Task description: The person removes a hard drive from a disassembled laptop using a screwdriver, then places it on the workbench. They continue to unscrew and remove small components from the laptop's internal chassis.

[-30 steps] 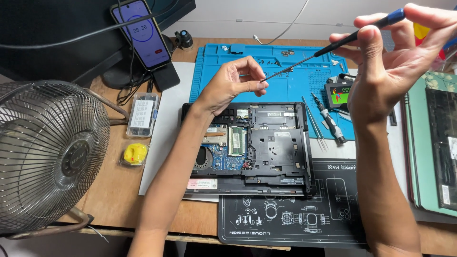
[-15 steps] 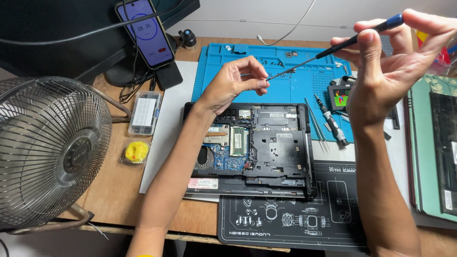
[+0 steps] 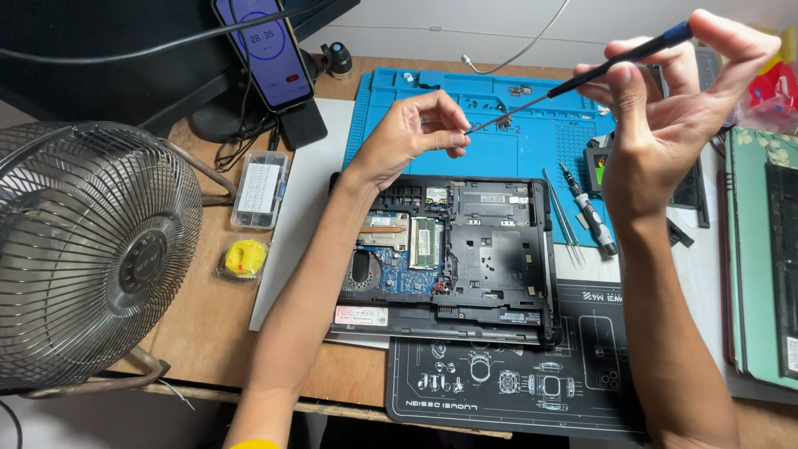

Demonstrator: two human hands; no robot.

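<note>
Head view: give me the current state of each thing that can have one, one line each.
Laptop: bottom cover off, board exposed.
Screwdriver: held raised in the right hand, tip at the left fingertips.
Left hand: pinched at the screwdriver tip, above the laptop.
Phone: screen lit, propped upright.
Fan: blades not blurred, seemingly stopped.
Small clear case: lid closed.
Second screwdriver: lying on the blue mat.

The slim metal screwdriver (image 3: 582, 79) has a black shaft and a blue handle tip. The opened laptop base (image 3: 482, 258) is black, with a blue and green circuit board showing. The far silicone mat (image 3: 532, 141) is bright blue; the near rubber mat (image 3: 515, 382) is black with white line drawings. The round wire fan (image 3: 79, 249) is grey, the small lump (image 3: 246, 256) yellow, the wooden worktop (image 3: 199, 333) brown.
</note>
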